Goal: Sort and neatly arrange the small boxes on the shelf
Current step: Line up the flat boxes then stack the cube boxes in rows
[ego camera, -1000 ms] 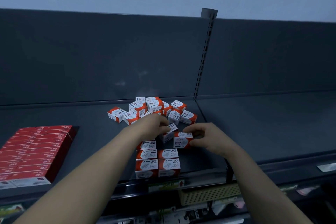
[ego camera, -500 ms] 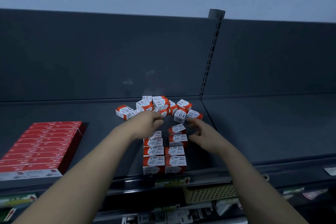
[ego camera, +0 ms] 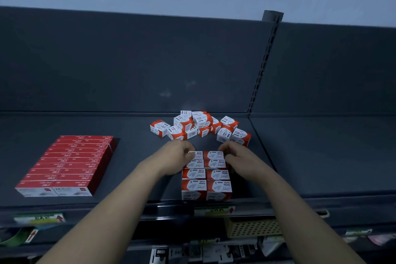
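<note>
While the left hand (ego camera: 180, 156) curls its fingers on the outer side of the back-left box (ego camera: 196, 154), the right hand (ego camera: 237, 159) grips the back-right box (ego camera: 214, 153) in the same way from the other side, so both hands pinch the last row between them. These two boxes touch each other and close a block of small boxes (ego camera: 206, 186), two columns wide and four rows deep, which reaches to the front edge of the dark shelf (ego camera: 310, 156). Just behind the hands lies a loose pile (ego camera: 199, 124) of the same red and white boxes, tilted in many directions, near the back panel (ego camera: 128, 60). Well apart on the left, flat red packs (ego camera: 68, 163) lie in an orderly stack. A slotted post (ego camera: 262, 70) stands upright behind the pile on the right. Under the block, a price label (ego camera: 214, 210) sits on the shelf edge, and a perforated basket (ego camera: 252, 228) shows below it.
</note>
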